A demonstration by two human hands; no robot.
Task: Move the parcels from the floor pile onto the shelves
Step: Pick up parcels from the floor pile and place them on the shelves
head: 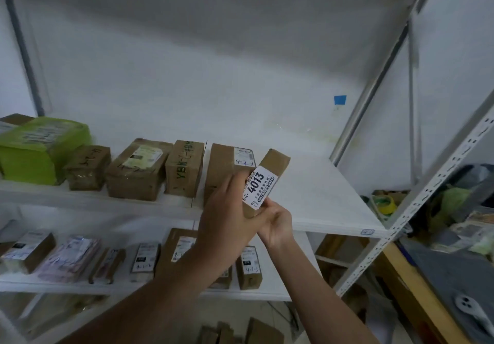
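Both hands hold one narrow brown cardboard parcel (270, 178) tilted over the front edge of the upper white shelf board (320, 196). The left hand (227, 215) wraps the parcel's near left side, its fingers (242, 178) curled against the white sticker (258, 188) printed "4013". The right hand (276, 224) cups the parcel's lower end from below, its thumb (271, 204) pressed just under the sticker. Just beyond the left fingers stands a tall brown box (227, 164) with a label, close beside the held parcel; whether they touch cannot be told. Further left of those fingers, a box marked in green (184, 167), two more brown boxes and a green-wrapped package (40, 148) sit in a row. Below the wrists, the lower shelf (80, 287) carries small labelled parcels.
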